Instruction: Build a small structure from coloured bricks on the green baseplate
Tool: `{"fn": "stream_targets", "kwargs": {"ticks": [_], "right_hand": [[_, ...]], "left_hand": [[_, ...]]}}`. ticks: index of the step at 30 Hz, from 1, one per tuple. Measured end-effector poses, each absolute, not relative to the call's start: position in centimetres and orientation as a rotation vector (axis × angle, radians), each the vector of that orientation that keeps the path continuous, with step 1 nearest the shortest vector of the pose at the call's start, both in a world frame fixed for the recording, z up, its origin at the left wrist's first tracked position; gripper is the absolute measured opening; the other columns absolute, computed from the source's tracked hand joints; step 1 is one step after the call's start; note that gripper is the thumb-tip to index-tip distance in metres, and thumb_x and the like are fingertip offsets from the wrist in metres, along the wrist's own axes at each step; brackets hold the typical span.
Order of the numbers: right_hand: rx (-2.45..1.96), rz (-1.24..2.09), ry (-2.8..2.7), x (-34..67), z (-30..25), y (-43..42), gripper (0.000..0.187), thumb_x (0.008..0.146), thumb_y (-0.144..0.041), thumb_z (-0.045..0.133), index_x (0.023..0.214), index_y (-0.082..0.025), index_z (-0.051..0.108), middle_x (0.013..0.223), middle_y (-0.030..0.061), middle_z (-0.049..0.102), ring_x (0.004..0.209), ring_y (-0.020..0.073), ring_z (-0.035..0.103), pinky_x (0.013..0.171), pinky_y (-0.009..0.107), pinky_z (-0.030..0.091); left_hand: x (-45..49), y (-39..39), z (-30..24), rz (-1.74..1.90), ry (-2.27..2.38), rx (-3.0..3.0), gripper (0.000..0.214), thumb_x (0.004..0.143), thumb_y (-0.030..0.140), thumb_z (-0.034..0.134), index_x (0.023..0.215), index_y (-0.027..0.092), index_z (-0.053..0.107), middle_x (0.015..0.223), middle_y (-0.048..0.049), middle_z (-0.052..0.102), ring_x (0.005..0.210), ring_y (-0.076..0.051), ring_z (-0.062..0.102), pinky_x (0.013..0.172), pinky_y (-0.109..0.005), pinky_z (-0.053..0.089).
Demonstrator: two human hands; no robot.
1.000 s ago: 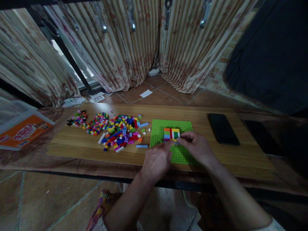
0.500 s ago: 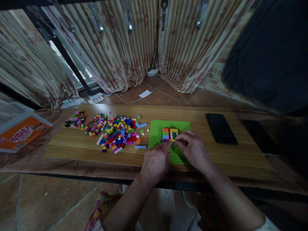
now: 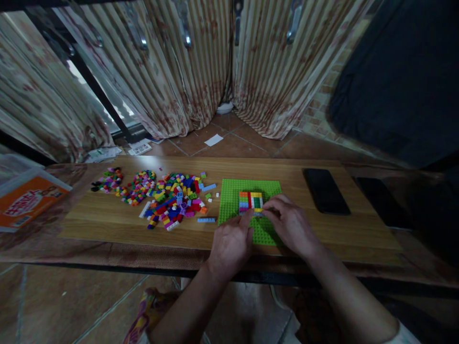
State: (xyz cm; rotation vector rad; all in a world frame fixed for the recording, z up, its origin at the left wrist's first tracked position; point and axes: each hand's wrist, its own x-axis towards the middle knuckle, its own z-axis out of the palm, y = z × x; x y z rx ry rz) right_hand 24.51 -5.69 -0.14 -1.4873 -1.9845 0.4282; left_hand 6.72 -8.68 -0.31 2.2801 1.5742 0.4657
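Note:
A green studded baseplate (image 3: 228,198) lies before me, bearing a low block of toy building bricks (image 3: 250,197) in orange, red, yellow, white, green, blue and purple. My right hand (image 3: 292,222) is closed in a pinch at the block's near right corner, its fingertips on a small yellow brick (image 3: 257,210). From the near left, my left hand (image 3: 231,241) reaches over the plate with its index finger stretched out against the block's near edge. The other left fingers are folded under and mostly hidden; I see nothing gripped there.
Many loose bricks (image 3: 175,200) are heaped left of the plate, with a light blue long brick (image 3: 206,220) nearby. A black phone (image 3: 325,191) lies to the right, another dark flat device (image 3: 382,200) beyond it. A clear box with an orange label (image 3: 30,200) stands far left.
The whole view has shifted slightly. My left fingertip has drawn back a little from the yellow brick, which shows more clearly now. My right fingertips remain beside it.

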Motion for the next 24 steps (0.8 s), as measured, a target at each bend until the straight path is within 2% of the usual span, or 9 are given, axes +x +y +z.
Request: {"fn": "stream_targets", "kwargs": {"ticks": [11,16,20,24], "right_hand": [[-1.474,0.513,-1.884,24.0,-0.4,-5.6,0.01,0.085,-0.023,0.058,0.077,-0.022,0.064,0.08,0.0017,0.062,0.078,0.0171,0.061,0.072,0.031,0.046],[-1.498,0.743,-1.692,24.4,-0.9,-5.4,0.01,0.081,-0.029,0.062,0.08,-0.021,0.067,0.08,0.0018,0.066,0.075,0.0171,0.063,0.072,0.032,0.048],[-1.568,0.918,-1.523,25.4,-1.2,-5.0,0.019,0.08,-0.036,0.061,0.087,-0.02,0.07,0.083,0.0032,0.072,0.077,0.0186,0.065,0.074,0.034,0.05],[-1.631,1.056,-1.417,25.6,-0.9,-4.8,0.03,0.081,-0.045,0.057,0.086,-0.019,0.071,0.074,0.0034,0.07,0.066,0.0173,0.063,0.063,0.031,0.049]], "left_hand": [[7.4,-8.7,-0.4,0.362,1.558,2.396,0.047,0.094,0.023,0.043,0.14,0.022,0.043,0.108,-0.0065,0.07,0.091,-0.021,0.067,0.082,-0.034,0.055],[7.5,-8.6,-0.4,0.318,1.576,2.386,0.05,0.092,0.02,0.044,0.142,0.021,0.041,0.106,-0.0071,0.07,0.092,-0.02,0.067,0.081,-0.033,0.055],[7.5,-8.6,-0.4,0.313,1.594,2.411,0.049,0.092,0.021,0.044,0.141,0.022,0.042,0.105,-0.0062,0.07,0.089,-0.02,0.067,0.08,-0.033,0.054],[7.8,-8.7,-0.4,0.278,1.638,2.436,0.051,0.091,0.019,0.046,0.142,0.023,0.042,0.103,-0.0057,0.071,0.087,-0.02,0.067,0.078,-0.032,0.054]]}}
